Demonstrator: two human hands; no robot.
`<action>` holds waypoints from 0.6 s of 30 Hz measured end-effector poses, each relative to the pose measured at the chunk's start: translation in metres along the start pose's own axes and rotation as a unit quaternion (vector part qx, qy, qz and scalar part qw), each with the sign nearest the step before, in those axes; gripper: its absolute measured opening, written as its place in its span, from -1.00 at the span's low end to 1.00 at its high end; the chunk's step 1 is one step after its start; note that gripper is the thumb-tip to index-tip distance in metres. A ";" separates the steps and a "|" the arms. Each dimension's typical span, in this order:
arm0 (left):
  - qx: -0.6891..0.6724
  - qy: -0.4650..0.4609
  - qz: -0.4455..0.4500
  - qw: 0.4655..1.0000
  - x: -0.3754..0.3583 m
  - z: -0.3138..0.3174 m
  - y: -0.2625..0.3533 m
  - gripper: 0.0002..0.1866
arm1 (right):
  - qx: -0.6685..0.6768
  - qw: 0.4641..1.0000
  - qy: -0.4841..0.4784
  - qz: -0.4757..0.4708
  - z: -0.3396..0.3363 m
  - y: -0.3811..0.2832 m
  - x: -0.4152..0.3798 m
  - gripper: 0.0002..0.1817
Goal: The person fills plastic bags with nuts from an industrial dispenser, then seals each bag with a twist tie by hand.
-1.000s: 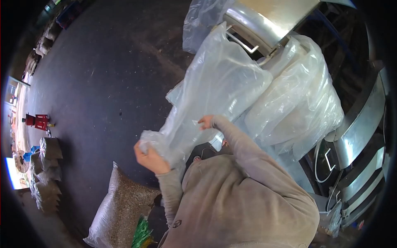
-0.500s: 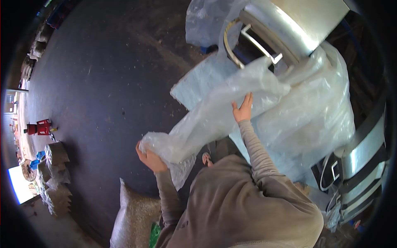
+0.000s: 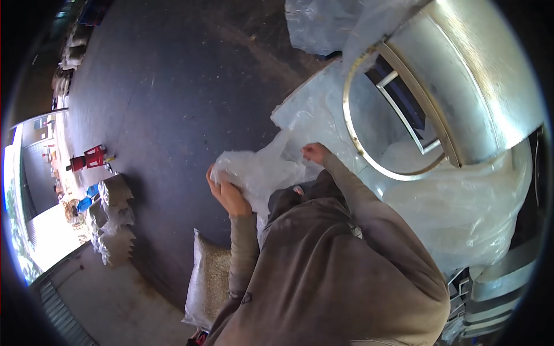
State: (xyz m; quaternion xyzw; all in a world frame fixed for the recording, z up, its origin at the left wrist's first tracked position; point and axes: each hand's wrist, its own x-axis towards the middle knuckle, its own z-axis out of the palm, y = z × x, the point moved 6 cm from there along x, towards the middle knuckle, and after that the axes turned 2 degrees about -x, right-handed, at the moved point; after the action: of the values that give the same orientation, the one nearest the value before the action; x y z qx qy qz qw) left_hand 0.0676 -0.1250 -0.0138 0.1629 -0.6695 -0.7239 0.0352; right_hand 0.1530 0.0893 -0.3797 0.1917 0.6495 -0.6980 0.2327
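My left hand (image 3: 229,194) grips the bunched end of a clear plastic bag (image 3: 262,170). My right hand (image 3: 315,153) holds the same bag a little further along, close to the stack of plastic bags (image 3: 461,202) draped below the metal machine's round opening (image 3: 398,115). The bag is crumpled between both hands, just in front of my chest. My grey sleeves cover both arms.
A filled sack of grain (image 3: 210,277) lies on the dark floor at my left side. More filled sacks (image 3: 112,219) stand stacked near a bright doorway at far left, beside a red stool (image 3: 86,158). Another loose plastic sheet (image 3: 317,23) hangs at the top.
My right hand has pulled back from the outstretched bag toward my left hand, and the bag has gone from spread out to gathered. The view has tilted toward the machine's opening.
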 end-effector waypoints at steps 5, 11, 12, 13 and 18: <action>-0.064 -0.063 -0.084 0.992 0.096 0.044 -0.026 -0.70 | -0.075 0.992 -0.102 0.029 0.040 -0.113 -0.099 -0.62; -0.285 -0.230 -0.236 0.900 0.161 0.159 -0.044 -0.71 | -0.140 0.987 -0.070 -0.027 0.098 -0.187 -0.071 -0.39; -0.287 -0.246 -0.251 0.891 0.169 0.175 -0.043 -0.71 | -0.167 0.985 -0.040 0.016 0.108 -0.193 -0.054 -0.26; -0.305 -0.248 -0.276 0.877 0.173 0.193 -0.044 -0.71 | -0.170 0.985 -0.022 0.027 0.118 -0.196 -0.034 -0.26; -0.386 -0.311 -0.379 0.781 0.189 0.237 -0.016 -0.67 | 0.050 0.989 0.135 -0.036 0.151 -0.212 0.084 0.25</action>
State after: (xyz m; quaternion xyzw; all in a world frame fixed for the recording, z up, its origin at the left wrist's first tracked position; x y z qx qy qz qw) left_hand -0.1759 0.0529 -0.0528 0.1423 -0.1929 -0.8882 -0.3919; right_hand -0.0324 -0.0570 -0.2415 0.2723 0.6460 -0.7049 0.1077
